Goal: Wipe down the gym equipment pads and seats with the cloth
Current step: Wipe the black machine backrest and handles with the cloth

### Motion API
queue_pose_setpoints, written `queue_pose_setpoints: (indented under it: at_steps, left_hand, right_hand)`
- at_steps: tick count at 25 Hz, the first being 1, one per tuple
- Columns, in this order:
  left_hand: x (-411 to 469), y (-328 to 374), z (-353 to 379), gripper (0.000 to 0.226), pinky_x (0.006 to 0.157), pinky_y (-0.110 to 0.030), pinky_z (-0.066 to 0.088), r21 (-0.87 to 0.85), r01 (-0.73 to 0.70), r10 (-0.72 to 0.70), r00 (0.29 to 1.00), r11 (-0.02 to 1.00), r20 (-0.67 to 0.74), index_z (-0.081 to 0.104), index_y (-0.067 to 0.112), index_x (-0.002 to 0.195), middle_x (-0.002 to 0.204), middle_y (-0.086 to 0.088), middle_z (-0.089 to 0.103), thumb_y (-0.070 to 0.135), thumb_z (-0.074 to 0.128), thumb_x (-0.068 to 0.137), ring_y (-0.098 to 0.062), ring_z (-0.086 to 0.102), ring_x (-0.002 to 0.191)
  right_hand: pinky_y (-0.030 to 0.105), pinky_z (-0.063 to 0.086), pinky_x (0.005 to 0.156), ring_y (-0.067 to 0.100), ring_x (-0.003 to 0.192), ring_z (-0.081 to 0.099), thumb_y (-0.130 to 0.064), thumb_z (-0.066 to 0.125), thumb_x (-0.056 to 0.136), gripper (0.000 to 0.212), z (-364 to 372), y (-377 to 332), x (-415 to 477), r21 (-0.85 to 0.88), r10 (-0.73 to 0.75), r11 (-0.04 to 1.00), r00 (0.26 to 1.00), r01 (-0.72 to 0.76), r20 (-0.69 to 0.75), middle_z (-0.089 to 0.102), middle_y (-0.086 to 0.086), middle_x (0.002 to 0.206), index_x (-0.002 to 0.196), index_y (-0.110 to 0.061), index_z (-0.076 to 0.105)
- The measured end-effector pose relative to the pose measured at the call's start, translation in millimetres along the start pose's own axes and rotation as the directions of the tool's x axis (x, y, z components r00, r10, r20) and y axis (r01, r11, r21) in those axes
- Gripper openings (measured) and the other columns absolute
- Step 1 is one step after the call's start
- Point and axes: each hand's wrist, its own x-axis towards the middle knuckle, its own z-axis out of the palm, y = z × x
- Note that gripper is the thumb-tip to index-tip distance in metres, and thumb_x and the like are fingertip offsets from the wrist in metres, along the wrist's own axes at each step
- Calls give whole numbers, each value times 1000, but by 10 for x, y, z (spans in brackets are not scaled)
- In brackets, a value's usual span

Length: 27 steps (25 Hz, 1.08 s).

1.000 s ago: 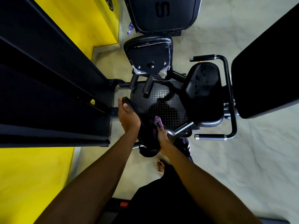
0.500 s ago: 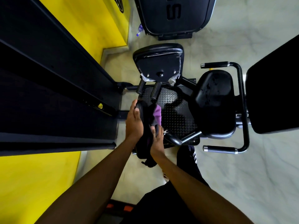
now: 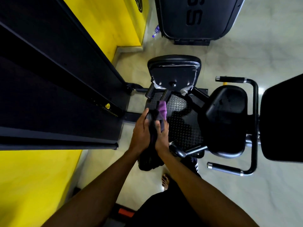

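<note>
left grip [image 3: 141, 130] clasping black pad [image 3: 148, 158]; right grip [image 3: 162, 136] pinching purple cloth [image 3: 162, 109] against it

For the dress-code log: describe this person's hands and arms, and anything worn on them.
The left hand and right hand are bare: no gloves, rings or watch show. The left forearm and right forearm are uncovered too, with no sleeve in view.

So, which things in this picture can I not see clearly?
Head view, narrow pad: mostly covered by the left hand and right hand.
Head view, cloth: only its purple end shows; the right hand covers the rest.
Head view, large black pad: cut off by the right edge.
Head view, bottle: too small to read.
</note>
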Motion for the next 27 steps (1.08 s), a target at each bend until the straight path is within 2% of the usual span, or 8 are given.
queue_pose_setpoints:
  at_steps: [3, 5, 7, 9, 13, 16, 21, 27]
  left_hand:
    - [25, -54, 12, 42, 116, -31, 35, -5, -22, 22, 1000, 1000, -7, 34, 42, 150, 153, 13, 41, 33, 32, 109, 5, 36, 136]
    - [46, -63, 10, 42, 115, -34, 37, 3, -26, 26, 999, 1000, 20, 34, 47, 149, 153, 14, 42, 38, 32, 108, 2, 38, 138]
    - [81, -41, -18, 42, 116, -39, 37, 3, -35, 34, 998, 999, 51, 34, 51, 147, 152, 16, 42, 43, 31, 106, 0, 39, 139]
    - [104, -17, -34, 43, 116, -42, 37, 1, -39, 39, 996, 999, 75, 34, 49, 148, 153, 16, 41, 44, 30, 105, -1, 39, 139]
    - [115, 39, -47, 44, 117, -41, 37, -30, -10, 13, 995, 1000, 97, 37, 39, 150, 152, 13, 42, 36, 32, 107, 0, 38, 139]
    - [106, 37, -47, 43, 118, -40, 34, -12, -17, 18, 997, 1000, 76, 38, 40, 149, 153, 14, 41, 33, 33, 108, 0, 35, 141]
    - [144, 29, -42, 42, 120, -41, 29, 30, 9, -11, 998, 1000, 61, 39, 45, 148, 155, 17, 39, 35, 33, 108, -2, 32, 144]
    - [228, 60, -64, 42, 120, -35, 28, 102, -9, -5, 991, 995, 132, 38, 40, 150, 155, 11, 40, 35, 33, 108, -4, 31, 145]
  right_hand:
    - [52, 31, 120, 32, 145, 38, -101, 34, 69, 108, -71, 505, 537, -48, 227, 973, 974, -227, -7, 39, 11, 158, 154, -35, 38]
    - [54, 35, 117, 38, 141, 43, -86, 38, 87, 79, -131, 448, 767, -59, 349, 935, 937, -349, -2, 41, 15, 156, 153, -43, 36]
    - [50, 31, 118, 36, 142, 38, -61, 39, 103, 62, -102, 36, 721, -82, 271, 959, 963, -271, -15, 38, 14, 156, 157, -32, 34]
    - [43, 32, 118, 26, 140, 40, -56, 41, 104, 59, -105, -278, 615, -46, 56, 997, 998, -56, 5, 42, 6, 152, 154, -24, 40]
    - [33, 45, 101, 16, 120, 58, -65, 48, 93, 32, -180, -389, 595, -122, -116, 985, 992, 122, 55, 61, -3, 129, 121, -53, 54]
    - [39, 47, 102, 21, 118, 61, -72, 52, 90, 49, -214, -157, 915, -115, -69, 990, 990, 83, 124, 65, 2, 125, 121, -34, 60]
    - [44, 51, 103, 22, 102, 69, -57, 57, 97, 35, -311, 28, 1421, -191, 350, 931, 908, -311, 230, 74, 6, 112, 99, -26, 72]
    - [31, 53, 94, 19, 107, 67, -63, 54, 91, 47, -353, -571, 1125, -147, 99, 988, 930, -49, 353, 70, 6, 116, 115, -24, 67]
